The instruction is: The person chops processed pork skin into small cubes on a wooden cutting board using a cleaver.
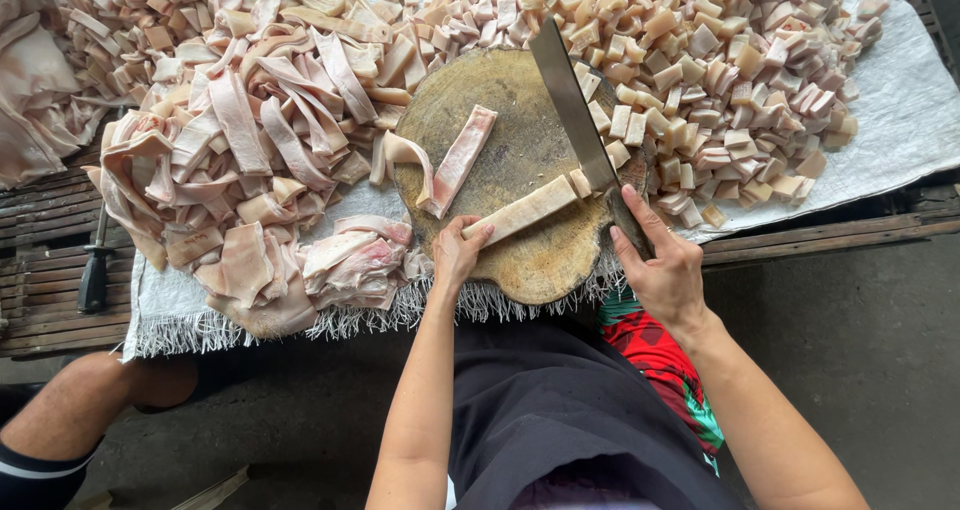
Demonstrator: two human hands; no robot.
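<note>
A pale, cream-coloured strip of pork skin [522, 210] lies on the round, worn wooden chopping block [535, 260], toward its near edge. Its long axis runs slantwise, from lower left by the person's body up to the right, where its far end meets the blade. A small square piece [580, 182] sits just at that end, cut free and touching the steel.

The left hand [455, 255] presses on the strip's near end, fingers curled and fingertips [478, 233] resting on top of it; it pins the strip rather than wrapping it. The right hand [665, 270] is closed around the handle of a long, flat steel cleaver [572, 105], forefinger stretched along the handle. The blade points away from the person and slightly left, edge down on the block at the strip's far end.

Two more pinkish strips [455, 160] lie farther back on the block, one straight and tilted, one curled beside it.

The block stands on a white woven sack cloth with a frayed fringe [900, 120], spread over dark wooden slats [50, 270]. To the left is a heap of long uncut pink and white skin strips [250, 130]; behind and to the right is a heap of small cut squares [720, 60]. A dark-handled tool [95, 275] lies on the slats at far left.
</note>
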